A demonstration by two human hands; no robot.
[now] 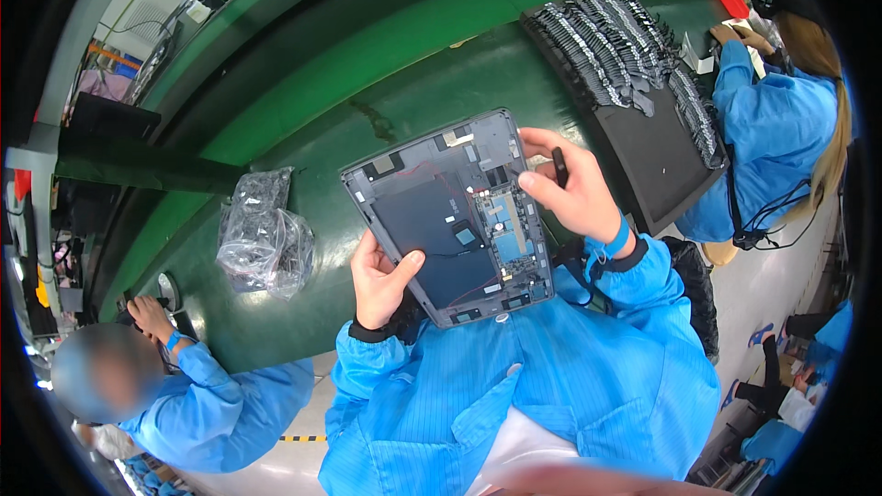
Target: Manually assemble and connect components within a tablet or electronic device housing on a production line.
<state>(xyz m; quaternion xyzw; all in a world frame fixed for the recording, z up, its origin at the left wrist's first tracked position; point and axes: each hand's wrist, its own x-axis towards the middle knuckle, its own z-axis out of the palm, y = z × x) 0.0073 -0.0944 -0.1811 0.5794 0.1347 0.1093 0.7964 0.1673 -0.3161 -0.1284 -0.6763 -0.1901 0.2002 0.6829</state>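
An opened tablet (432, 211) is held up in front of my chest, tilted, its inside facing me. It shows a large dark battery (424, 237), a circuit board (507, 228) and thin red wires. My left hand (381, 280) grips its lower left edge, thumb on the inner face and fingers underneath. At the upper right edge is my right hand (579, 188), index finger and thumb apart beside the frame. A small black elongated piece (559, 167) sits in that hand's curled fingers; its exact kind cannot be made out.
On the green bench (340, 142), clear plastic bags (262, 234) with dark contents lie at left. A black foam mat (652, 161) at right carries rows of small dark parts (606, 41). Co-workers in blue sit at left (216, 404) and right (776, 119).
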